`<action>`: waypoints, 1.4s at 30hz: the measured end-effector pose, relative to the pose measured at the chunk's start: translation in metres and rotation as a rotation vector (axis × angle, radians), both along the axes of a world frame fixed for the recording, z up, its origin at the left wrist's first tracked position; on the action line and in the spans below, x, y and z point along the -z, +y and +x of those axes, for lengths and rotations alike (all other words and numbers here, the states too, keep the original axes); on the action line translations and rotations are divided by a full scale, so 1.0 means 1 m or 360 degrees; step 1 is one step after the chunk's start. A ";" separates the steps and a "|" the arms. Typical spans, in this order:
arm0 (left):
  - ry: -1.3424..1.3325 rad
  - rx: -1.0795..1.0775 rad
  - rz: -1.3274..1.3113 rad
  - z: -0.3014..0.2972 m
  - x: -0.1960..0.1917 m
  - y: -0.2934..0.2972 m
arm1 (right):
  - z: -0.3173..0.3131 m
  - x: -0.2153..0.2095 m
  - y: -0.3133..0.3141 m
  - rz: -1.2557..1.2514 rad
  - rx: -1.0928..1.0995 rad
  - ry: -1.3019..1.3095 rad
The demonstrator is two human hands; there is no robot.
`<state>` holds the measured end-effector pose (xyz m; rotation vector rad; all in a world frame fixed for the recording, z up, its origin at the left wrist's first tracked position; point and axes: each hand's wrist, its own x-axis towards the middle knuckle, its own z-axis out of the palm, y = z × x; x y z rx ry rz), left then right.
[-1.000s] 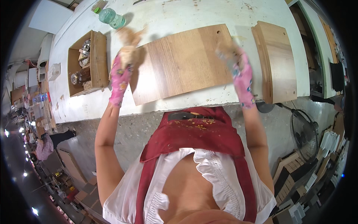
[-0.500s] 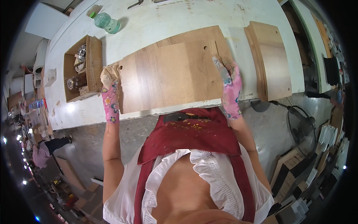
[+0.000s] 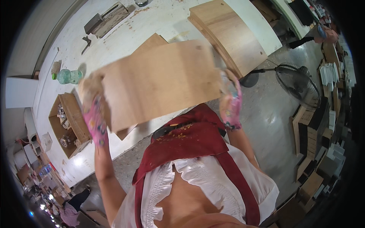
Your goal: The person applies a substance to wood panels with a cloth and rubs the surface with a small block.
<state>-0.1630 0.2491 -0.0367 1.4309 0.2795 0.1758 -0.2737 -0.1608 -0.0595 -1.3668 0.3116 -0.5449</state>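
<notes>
A flat wood-grain panel (image 3: 159, 85), blurred by motion, is held between my two hands above the white worktable. My left hand (image 3: 94, 110), in a pink floral glove, is closed on its left end. The panel's right end is gripped by my right hand (image 3: 231, 100), gloved in the same pattern. Beneath it lies another wood-grain board (image 3: 152, 41), of which only a far corner and a near corner show. A stack of similar panels (image 3: 234, 36) rests on the table to the right of the held one.
On the left stand an open cardboard box (image 3: 78, 117) of small hardware and a green plastic bottle (image 3: 68, 76). A metal block-shaped tool (image 3: 106, 19) lies at the back. A black fan (image 3: 296, 83) stands on the floor at right. Another person (image 3: 327, 34) is at the far right.
The panel has come up off the board below and shifted, its right end now near the stack. My view has swung to the right. Both hands keep their grip.
</notes>
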 end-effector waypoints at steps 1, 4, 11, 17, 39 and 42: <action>0.0047 0.0165 -0.0240 0.024 -0.005 -0.032 | -0.010 0.006 -0.015 0.0001 0.0097 -0.0064; -0.0111 0.0884 -0.0070 0.093 -0.012 -0.134 | -0.025 0.009 -0.053 -0.0158 0.0420 0.0123; -0.0326 0.1555 0.0943 0.181 0.034 -0.366 | -0.068 0.065 -0.120 0.0420 0.1002 0.0047; -0.1415 0.1581 0.1062 0.118 0.058 -0.401 | -0.041 0.053 -0.102 0.0884 0.1207 -0.0146; -0.0911 0.1188 0.1076 0.034 0.010 -0.144 | 0.024 0.011 -0.084 0.0134 0.0368 -0.0171; -0.1080 0.1074 0.1662 -0.026 0.027 -0.095 | 0.064 -0.007 -0.048 -0.0874 -0.0091 -0.0084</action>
